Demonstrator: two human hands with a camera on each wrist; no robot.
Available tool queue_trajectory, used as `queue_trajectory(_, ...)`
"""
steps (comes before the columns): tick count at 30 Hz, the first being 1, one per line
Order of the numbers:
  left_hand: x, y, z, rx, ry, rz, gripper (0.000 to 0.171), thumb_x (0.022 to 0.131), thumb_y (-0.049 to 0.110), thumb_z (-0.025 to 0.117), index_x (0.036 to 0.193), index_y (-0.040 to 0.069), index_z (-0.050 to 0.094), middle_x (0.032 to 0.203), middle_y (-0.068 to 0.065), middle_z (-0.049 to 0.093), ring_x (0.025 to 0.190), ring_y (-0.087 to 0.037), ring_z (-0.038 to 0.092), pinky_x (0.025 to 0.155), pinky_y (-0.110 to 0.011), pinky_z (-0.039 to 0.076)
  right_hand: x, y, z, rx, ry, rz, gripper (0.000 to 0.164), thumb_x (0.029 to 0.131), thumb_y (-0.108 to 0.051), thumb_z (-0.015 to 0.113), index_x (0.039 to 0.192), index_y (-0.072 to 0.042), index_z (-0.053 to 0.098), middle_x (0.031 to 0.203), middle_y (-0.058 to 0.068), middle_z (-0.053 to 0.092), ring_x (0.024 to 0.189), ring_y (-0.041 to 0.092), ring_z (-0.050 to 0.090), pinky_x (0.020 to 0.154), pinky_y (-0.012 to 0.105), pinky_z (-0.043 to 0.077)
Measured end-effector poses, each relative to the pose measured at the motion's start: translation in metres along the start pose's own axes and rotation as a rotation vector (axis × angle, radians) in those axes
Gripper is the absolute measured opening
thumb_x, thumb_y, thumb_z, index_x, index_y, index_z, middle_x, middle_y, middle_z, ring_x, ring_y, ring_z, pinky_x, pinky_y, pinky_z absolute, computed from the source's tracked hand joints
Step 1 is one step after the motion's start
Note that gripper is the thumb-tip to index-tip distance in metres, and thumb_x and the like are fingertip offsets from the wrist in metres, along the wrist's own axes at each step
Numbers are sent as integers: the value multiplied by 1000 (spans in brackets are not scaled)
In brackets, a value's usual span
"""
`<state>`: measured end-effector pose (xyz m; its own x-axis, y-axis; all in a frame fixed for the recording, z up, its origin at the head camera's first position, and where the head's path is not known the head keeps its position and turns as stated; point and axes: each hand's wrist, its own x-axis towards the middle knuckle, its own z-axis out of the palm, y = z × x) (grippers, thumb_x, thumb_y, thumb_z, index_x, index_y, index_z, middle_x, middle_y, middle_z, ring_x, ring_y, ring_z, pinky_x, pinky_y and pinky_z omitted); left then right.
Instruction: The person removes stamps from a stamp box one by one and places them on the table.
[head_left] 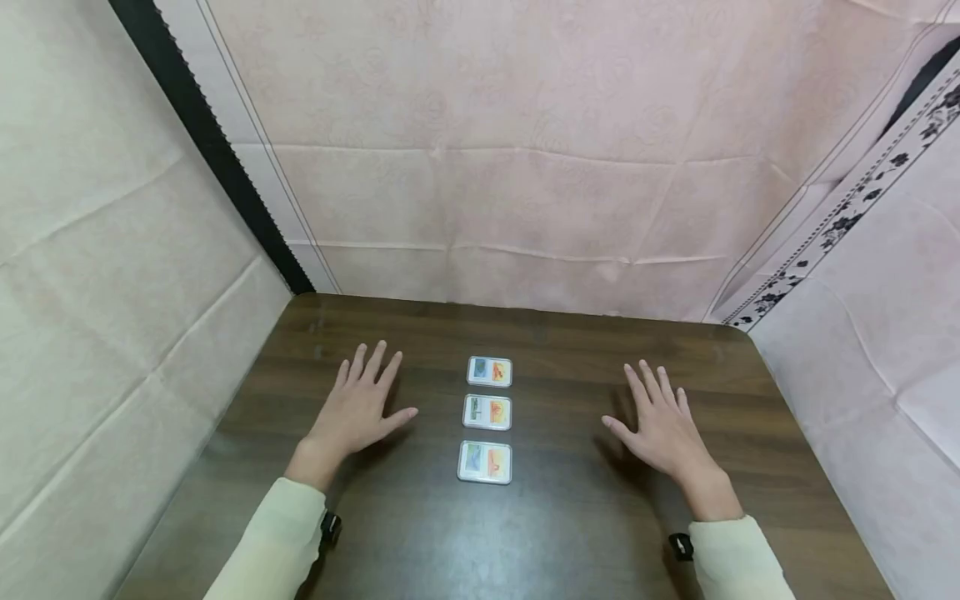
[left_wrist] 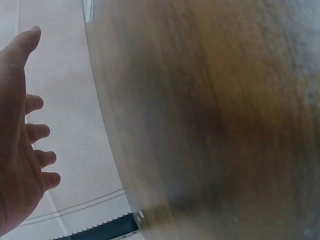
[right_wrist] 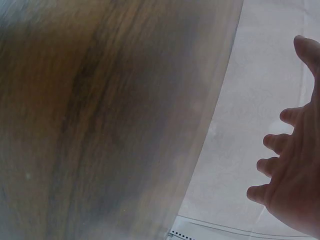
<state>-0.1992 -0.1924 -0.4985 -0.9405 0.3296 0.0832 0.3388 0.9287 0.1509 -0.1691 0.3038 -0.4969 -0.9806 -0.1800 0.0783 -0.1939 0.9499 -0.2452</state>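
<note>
Three small rectangular cards with rounded pale edges lie in a column on the brown table: a far card (head_left: 490,372), a middle card (head_left: 487,412) and a near card (head_left: 484,462). Each bears a bluish or greenish picture on its left and an orange one on its right. To their left is my left hand (head_left: 356,417), palm down, fingers spread, holding nothing. My right hand (head_left: 663,429) is spread the same way, farther off on the right side. In the left wrist view the left thumb (left_wrist: 22,45) stands apart from the fingers; the right thumb (right_wrist: 307,50) does likewise.
The dark wood-grain table (head_left: 570,533) has rounded far corners. Pale cloth hangs behind it (head_left: 525,208) and on both sides. A black strip (head_left: 217,142) runs down the left corner, and a flower-patterned band (head_left: 847,217) down the right.
</note>
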Motion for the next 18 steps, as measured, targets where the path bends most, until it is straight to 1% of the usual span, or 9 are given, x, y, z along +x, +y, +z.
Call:
queue_trajectory(4,1,5,-2,6,2,19,98,94,71,55,166,14,20,173,-19,9,158,-48,7,122,-67,14,1,-2,0,15,7,-22,96,96,-60,61,166,-14,15,172,20,12,157,48,9,116,76,13)
queue_trajectory(10,2,13,-7,13,-4,43,98,93,72,56,165,12,23,172,-19,13,158,-47,10,122,-65,17,2,-8,1,40,18,-73,96,95,-59,63,166,-16,15,171,20,18,157,46,14,117,74,17)
queue_trajectory(18,4,22,-8,-16,-4,79,95,94,69,58,164,13,26,172,-17,16,158,-44,15,123,-63,18,0,-18,-1,85,20,-122,94,95,-57,66,165,-15,20,172,14,19,157,41,19,119,69,21)
